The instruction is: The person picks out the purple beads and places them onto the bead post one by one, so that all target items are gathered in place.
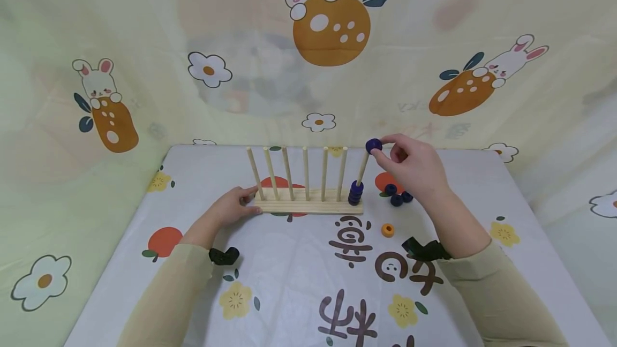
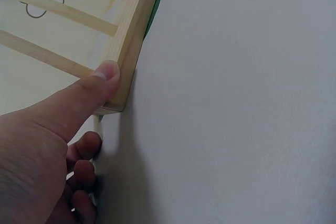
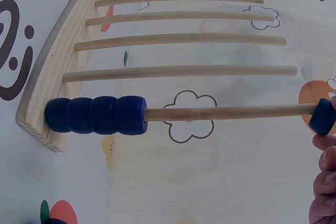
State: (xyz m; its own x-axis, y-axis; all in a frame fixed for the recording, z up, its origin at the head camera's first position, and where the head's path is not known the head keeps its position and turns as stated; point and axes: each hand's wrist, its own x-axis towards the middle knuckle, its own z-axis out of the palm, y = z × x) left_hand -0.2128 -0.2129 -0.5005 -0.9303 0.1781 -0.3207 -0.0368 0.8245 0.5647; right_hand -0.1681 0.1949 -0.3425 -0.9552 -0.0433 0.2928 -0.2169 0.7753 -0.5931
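A wooden peg rack (image 1: 308, 208) with a row of upright rods stands on the table. My left hand (image 1: 230, 209) grips its left end; in the left wrist view the thumb (image 2: 107, 71) presses on the base. My right hand (image 1: 416, 167) pinches a dark blue bead (image 1: 373, 146) at the top of the rightmost rod (image 3: 231, 112). The right wrist view shows that bead against the rod's tip; whether the tip is inside its hole cannot be seen. Several blue beads (image 3: 94, 115) sit stacked at the foot of the same rod. The other rods are bare.
Several loose dark blue beads (image 1: 397, 200) lie on the table right of the rack. One orange bead (image 1: 388, 230) lies nearer to me. A printed cloth covers the table (image 1: 284, 283), and a printed curtain (image 1: 260, 95) hangs close behind the rack.
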